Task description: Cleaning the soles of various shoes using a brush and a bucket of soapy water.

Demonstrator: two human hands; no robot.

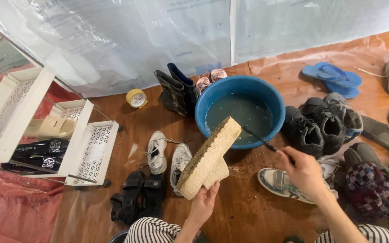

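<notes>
My left hand holds a cream slide sandal sole-up, its dirty tread facing me, tilted toward a blue basin of murky water. My right hand grips the handle of a thin dark brush whose tip reaches over the basin's near rim. The two hands are apart, the sandal left of the brush.
Shoes ring the basin: white sneakers, black sandals, dark boots, black sneakers, blue flip-flops, a patterned sneaker. A white shoe rack stands at left. A yellow tape roll lies near it.
</notes>
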